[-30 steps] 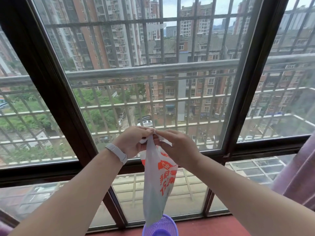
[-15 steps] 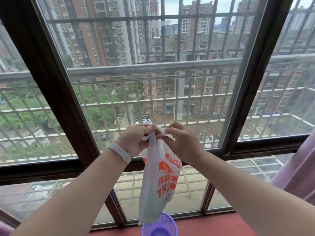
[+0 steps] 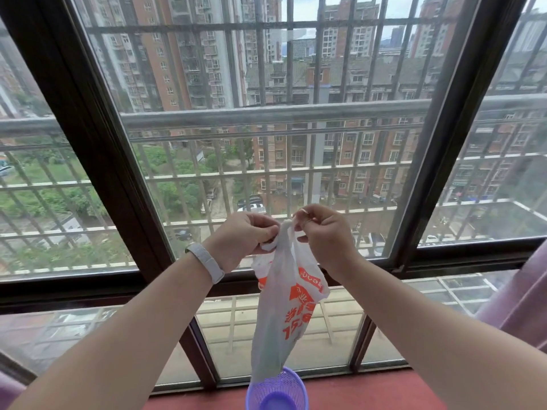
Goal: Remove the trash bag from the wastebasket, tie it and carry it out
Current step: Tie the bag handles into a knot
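A white plastic trash bag (image 3: 284, 315) with orange print hangs in the air in front of the window, its bottom just above a small purple mesh wastebasket (image 3: 278, 393) on the red floor. My left hand (image 3: 242, 241) pinches one twisted handle of the bag at its top. My right hand (image 3: 322, 235) pinches the other handle, a little higher. The two handles cross between my fingers. A pale band sits on my left wrist.
A dark-framed window (image 3: 97, 161) with metal bars fills the view close ahead, with buildings and parked cars far below outside. A purple curtain (image 3: 521, 306) hangs at the right edge. The red floor (image 3: 370, 392) runs along the window's foot.
Both hands have moved slightly apart at the top of the bag and worked the handles. The bag has swung and turned a little while hanging over the basket.
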